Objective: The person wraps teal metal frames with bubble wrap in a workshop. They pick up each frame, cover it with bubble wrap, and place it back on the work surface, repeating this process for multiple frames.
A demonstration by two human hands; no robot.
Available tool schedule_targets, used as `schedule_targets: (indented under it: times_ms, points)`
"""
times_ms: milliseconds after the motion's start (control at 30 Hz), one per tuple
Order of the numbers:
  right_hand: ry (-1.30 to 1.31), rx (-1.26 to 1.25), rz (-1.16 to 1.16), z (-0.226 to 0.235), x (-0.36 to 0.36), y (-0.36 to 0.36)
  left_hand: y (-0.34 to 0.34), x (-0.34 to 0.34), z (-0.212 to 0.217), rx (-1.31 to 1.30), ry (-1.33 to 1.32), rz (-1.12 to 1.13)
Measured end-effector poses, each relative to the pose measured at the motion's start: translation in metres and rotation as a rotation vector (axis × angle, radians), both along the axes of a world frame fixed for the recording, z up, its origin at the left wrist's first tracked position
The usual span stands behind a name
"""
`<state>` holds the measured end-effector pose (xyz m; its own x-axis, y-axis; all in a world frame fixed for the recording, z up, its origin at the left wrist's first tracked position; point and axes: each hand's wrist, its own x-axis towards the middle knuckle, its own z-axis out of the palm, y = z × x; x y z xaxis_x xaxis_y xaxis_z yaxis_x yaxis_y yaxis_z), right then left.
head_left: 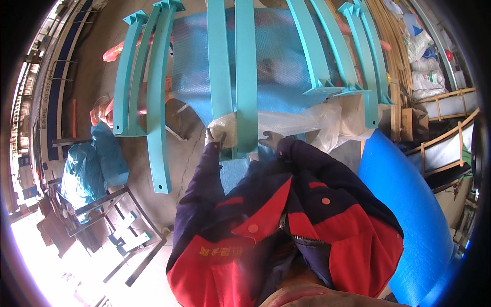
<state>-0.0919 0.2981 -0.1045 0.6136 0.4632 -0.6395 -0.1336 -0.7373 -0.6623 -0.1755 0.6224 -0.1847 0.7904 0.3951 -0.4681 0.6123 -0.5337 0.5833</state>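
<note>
Two long teal metal beams lie side by side in front of me, the left beam (pixel 220 66) and the right beam (pixel 246 77), with their near ends toward my body. A whitish piece of bubble wrap (pixel 225 127) covers part of the left beam near its end. My gloved left hand (pixel 211 137) is closed on this wrap at the beam's left edge. Just right of the right beam is my gloved right hand (pixel 272 139), its fingers apart and nothing visible in them. Behind it, a strip of clear plastic wrap (pixel 291 123) stretches off to the right.
More teal beams stand on both sides, including a left one (pixel 159 102) and a right one (pixel 312 46). Blue bubble wrap (pixel 192 56) spreads beneath the middle beams. A large blue roll (pixel 404 210) lies at the right. A dark metal frame (pixel 135 204) stands lower left.
</note>
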Motion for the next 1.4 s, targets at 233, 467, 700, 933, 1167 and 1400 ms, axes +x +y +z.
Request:
schedule_targets:
  times_ms: [233, 467, 700, 933, 1167, 1400]
  points:
    - [0.026, 0.006, -0.052, 0.001, 0.004, 0.001, -0.003, -0.003, -0.009, 0.029, -0.027, 0.062]
    - [0.001, -0.064, -0.058, -0.001, -0.002, -0.002, 0.001, -0.001, -0.022, 0.15, -0.207, -0.081]
    - [-0.013, 0.006, -0.047, -0.004, -0.004, 0.001, -0.002, 0.0, -0.004, 0.05, -0.036, -0.072]
    - [-0.012, 0.025, -0.036, -0.018, -0.008, 0.0, -0.005, 0.001, 0.0, -0.074, -0.046, 0.021]
    - [-0.002, -0.002, -0.014, -0.015, -0.009, -0.003, -0.006, -0.001, -0.004, -0.044, -0.152, -0.008]
    - [-0.019, 0.003, -0.002, -0.002, -0.01, -0.009, -0.008, -0.003, -0.002, -0.06, -0.153, 0.095]
